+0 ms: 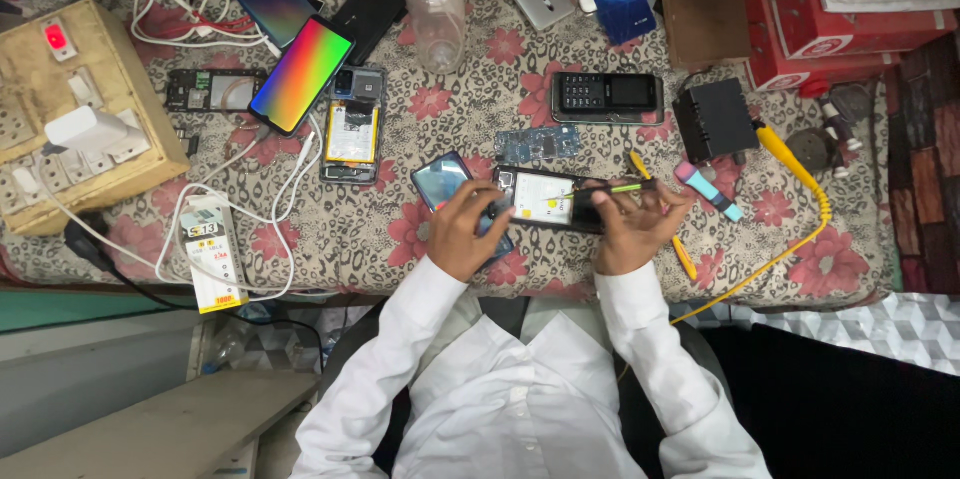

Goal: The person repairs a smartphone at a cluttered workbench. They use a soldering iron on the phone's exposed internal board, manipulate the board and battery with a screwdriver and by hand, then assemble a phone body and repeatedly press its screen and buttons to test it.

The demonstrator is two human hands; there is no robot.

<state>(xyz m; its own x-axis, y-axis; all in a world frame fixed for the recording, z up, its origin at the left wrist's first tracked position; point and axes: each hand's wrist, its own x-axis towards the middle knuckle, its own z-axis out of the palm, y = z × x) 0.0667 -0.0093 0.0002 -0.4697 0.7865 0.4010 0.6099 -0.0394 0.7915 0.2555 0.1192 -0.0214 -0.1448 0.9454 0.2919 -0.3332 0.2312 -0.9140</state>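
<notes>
Opened phone (545, 201), back cover off with a white battery and yellow sticker showing, sat at lower centre of the frame on the floral-cloth surface (400, 229), held between both hands. Left hand (462, 231) gripped its left end, fingers closed around the edge; it also overlapped a second phone with a teal screen (440, 179) lying just left of it. Right hand (632, 227) was closed on a thin green-yellow tweezer-like tool (605, 188) laid across the phone's top edge, tip pointing in toward the battery area; whether the tip touched the board could not be told. Judged handling: light, stiff slab, but the exposed internals and battery look fragile, so best held by the outer frame edges, not by the open middle. Loose blue circuit board (537, 144) lay just above the phone. Black keypad phone (606, 96) sat further up, black adapter block (713, 119) to its right. Another opened phone (352, 129) lay left of centre, with a rainbow-screen phone (300, 75) overlapping its top. Clear pump bottle (433, 4) stood at top centre. Yellow cable (800, 179) ran down the right side. Wooden switchboard (70, 109) filled the upper left, white charger plugged in.
</notes>
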